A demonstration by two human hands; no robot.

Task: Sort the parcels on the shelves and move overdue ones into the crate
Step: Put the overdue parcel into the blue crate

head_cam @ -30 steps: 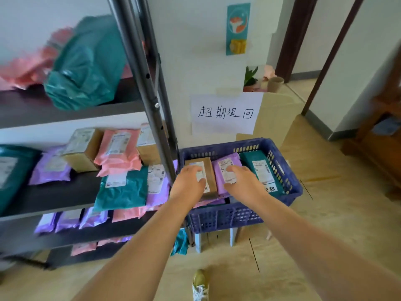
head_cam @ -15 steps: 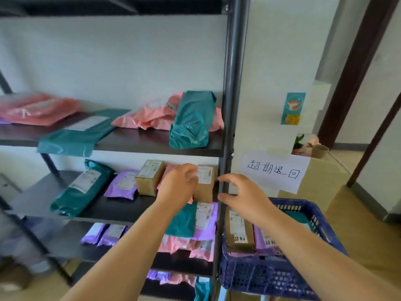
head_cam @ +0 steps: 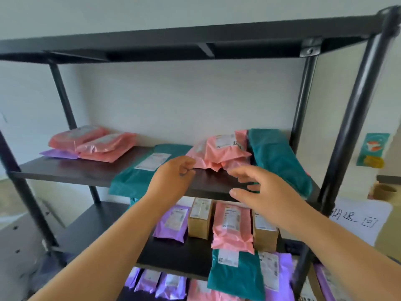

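Observation:
I face a black metal shelf unit (head_cam: 65, 172). On the upper shelf lie a flat teal parcel (head_cam: 138, 172), a heap of pink parcels (head_cam: 221, 153) and a bulky teal parcel (head_cam: 280, 159). My left hand (head_cam: 173, 177) hovers in front of the pink heap, fingers loosely curled, holding nothing. My right hand (head_cam: 260, 187) is spread open just below and right of that heap, empty. The crate is out of view apart from a purple parcel (head_cam: 323, 281) at the bottom right.
More pink parcels on a purple one (head_cam: 93, 142) lie at the upper shelf's left. The shelf below holds purple, pink and teal bags and two cardboard boxes (head_cam: 199, 218). A handwritten paper sign (head_cam: 360, 220) hangs right of the black upright post (head_cam: 351, 118).
My view has swung up from the crate to the upper shelf. Both hands left the crate and rose from the middle shelf to the pink parcels on the upper shelf.

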